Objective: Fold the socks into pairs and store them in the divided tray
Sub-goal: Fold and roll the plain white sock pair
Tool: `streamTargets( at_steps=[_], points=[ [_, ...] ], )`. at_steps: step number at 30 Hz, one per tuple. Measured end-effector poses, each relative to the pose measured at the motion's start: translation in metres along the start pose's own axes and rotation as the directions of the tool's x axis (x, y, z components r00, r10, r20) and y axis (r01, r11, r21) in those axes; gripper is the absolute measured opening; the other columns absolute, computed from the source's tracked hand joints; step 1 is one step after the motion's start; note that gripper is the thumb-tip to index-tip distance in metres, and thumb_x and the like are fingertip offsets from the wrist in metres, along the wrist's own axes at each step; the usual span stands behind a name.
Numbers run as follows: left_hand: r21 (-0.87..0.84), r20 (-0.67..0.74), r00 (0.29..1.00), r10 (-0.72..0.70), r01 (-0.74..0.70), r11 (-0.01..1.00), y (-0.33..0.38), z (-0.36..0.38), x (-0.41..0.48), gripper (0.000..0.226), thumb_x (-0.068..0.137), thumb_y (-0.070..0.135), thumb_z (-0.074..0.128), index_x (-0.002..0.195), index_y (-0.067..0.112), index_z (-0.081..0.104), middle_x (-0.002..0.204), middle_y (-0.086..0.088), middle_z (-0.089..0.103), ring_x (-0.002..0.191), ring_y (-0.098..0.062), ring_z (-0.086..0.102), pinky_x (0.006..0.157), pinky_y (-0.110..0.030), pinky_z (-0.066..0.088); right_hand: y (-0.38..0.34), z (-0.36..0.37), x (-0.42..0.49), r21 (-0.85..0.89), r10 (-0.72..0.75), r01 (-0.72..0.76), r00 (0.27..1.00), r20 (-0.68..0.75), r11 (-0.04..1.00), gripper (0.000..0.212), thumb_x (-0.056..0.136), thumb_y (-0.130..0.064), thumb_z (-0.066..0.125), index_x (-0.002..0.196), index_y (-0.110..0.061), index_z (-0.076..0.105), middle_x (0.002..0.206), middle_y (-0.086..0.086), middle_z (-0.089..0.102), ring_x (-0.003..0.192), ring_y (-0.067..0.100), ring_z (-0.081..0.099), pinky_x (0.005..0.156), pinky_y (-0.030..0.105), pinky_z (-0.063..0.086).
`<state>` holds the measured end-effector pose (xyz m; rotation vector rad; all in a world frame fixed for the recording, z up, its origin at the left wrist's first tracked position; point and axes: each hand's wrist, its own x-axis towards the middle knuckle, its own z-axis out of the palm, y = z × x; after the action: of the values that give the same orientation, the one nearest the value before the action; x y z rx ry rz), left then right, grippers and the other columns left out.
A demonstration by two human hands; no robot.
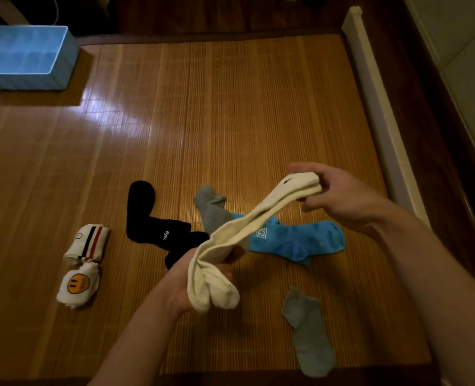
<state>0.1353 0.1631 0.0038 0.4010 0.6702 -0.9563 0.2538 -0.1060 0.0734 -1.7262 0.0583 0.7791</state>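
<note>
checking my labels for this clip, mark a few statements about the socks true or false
1. The left hand and the right hand both grip the white socks. True.
2. The striped bundle and the smiley bundle sit in the tray. False: both lie on the mat, apart from the tray.
3. One grey sock lies on top of the other grey sock. False: they lie apart, the first against the blue sock, the second nearer the person.
4. The smiley bundle lies nearer the person than the striped bundle. True.
</note>
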Motion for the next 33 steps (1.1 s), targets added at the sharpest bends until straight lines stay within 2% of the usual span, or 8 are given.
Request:
streamTargets(
  at_steps=[2, 7, 13, 19, 23, 27, 30, 33],
  points=[
    [0.014, 0.131, 0.978, -0.160, 0.160, 0.987, -0.003, 0.008, -0.002, 0.051, 0.091, 0.035, 0.072, 0.107, -0.014, 0.065, 0.099, -0.024, 0.065, 0.071, 0.004, 0.051, 0.066, -0.014, 0.044, -0.004, 0.011, 0.004, -0.195, -0.133, 0.109, 0.985, -0.112, 0.975, 0.045, 0.085, 0.000, 0.072, 0.123, -0.023, 0.066, 0.115, -0.005, 0.068, 0.102, 0.004, 0.067, 0.078, 0.018, 0.058],
    [0.184, 0.121, 0.993, 0.011, -0.033, 0.982, -0.013, 0.001, 0.003, 0.070, 0.081, 0.075, 0.064, 0.106, 0.009, 0.067, 0.078, -0.008, 0.059, 0.054, -0.016, 0.049, 0.056, -0.028, 0.035, -0.028, 0.011, 0.005, -0.527, -0.278, 0.137, 0.940, -0.198, 0.839, 0.019, 0.087, -0.033, 0.075, 0.103, -0.023, 0.070, 0.116, 0.000, 0.052, 0.106, 0.011, 0.051, 0.090, 0.028, 0.044],
    [0.420, 0.081, 0.983, 0.167, -0.186, 0.889, -0.009, 0.014, -0.016, 0.088, 0.037, 0.068, 0.094, 0.100, 0.009, 0.081, 0.089, -0.010, 0.075, 0.079, -0.020, 0.072, 0.067, -0.030, 0.059, -0.065, 0.009, -0.013, -0.351, -0.324, 0.266, 0.939, -0.117, 0.898, 0.022, 0.083, -0.032, 0.079, 0.101, -0.023, 0.070, 0.094, -0.007, 0.073, 0.081, 0.003, 0.071, 0.061, 0.015, 0.054],
    [0.877, 0.023, 0.953, 0.302, -0.164, 0.451, -0.010, 0.038, -0.016, 0.039, 0.086, 0.024, 0.080, 0.123, 0.023, 0.068, 0.115, 0.002, 0.076, 0.108, -0.016, 0.072, 0.098, -0.038, 0.058, -0.065, 0.000, -0.007, -0.317, -0.274, 0.173, 0.912, -0.306, 0.932, 0.025, 0.079, -0.036, 0.082, 0.096, -0.021, 0.071, 0.091, -0.004, 0.071, 0.078, 0.008, 0.071, 0.057, 0.020, 0.054],
    [0.871, -0.054, 0.959, 0.279, -0.092, 0.483, -0.017, 0.025, -0.006, 0.029, 0.088, 0.016, 0.073, 0.116, 0.024, 0.071, 0.110, 0.002, 0.077, 0.103, -0.015, 0.073, 0.091, -0.036, 0.059, -0.038, -0.002, 0.011, -0.396, -0.128, -0.070, 0.884, -0.450, 0.915, 0.029, 0.083, -0.037, 0.079, 0.097, -0.014, 0.069, 0.097, 0.002, 0.067, 0.085, 0.015, 0.062, 0.060, 0.027, 0.045],
    [0.950, -0.017, 0.952, 0.304, -0.080, 0.303, -0.023, 0.016, 0.007, 0.062, 0.073, 0.019, 0.084, 0.126, 0.041, 0.062, 0.116, 0.013, 0.072, 0.108, -0.007, 0.069, 0.094, -0.039, 0.059, -0.018, 0.005, 0.028, -0.362, -0.069, -0.111, 0.890, -0.450, 0.926, 0.030, 0.083, -0.031, 0.080, 0.100, -0.010, 0.067, 0.096, 0.002, 0.065, 0.083, 0.012, 0.060, 0.059, 0.026, 0.044],
    [0.878, -0.010, 0.926, 0.378, -0.173, 0.446, -0.029, 0.008, 0.016, 0.091, 0.071, 0.016, 0.088, 0.140, 0.053, 0.042, 0.125, 0.009, 0.068, 0.115, -0.012, 0.068, 0.095, -0.043, 0.059, -0.013, 0.009, 0.035, -0.364, -0.072, -0.102, 0.897, -0.435, 0.926, 0.029, 0.083, -0.028, 0.080, 0.100, -0.009, 0.067, 0.097, 0.002, 0.065, 0.085, 0.013, 0.061, 0.063, 0.027, 0.047],
    [0.872, 0.025, 0.886, 0.463, -0.245, 0.423, -0.035, -0.001, 0.019, 0.074, 0.078, 0.024, 0.081, 0.136, 0.050, 0.044, 0.122, 0.013, 0.068, 0.113, -0.016, 0.069, 0.089, -0.046, 0.061, -0.013, 0.007, 0.036, -0.350, -0.096, -0.080, 0.884, -0.458, 0.933, 0.029, 0.083, -0.029, 0.080, 0.100, -0.009, 0.068, 0.099, 0.002, 0.066, 0.090, 0.016, 0.062, 0.069, 0.030, 0.050]
  ],
)
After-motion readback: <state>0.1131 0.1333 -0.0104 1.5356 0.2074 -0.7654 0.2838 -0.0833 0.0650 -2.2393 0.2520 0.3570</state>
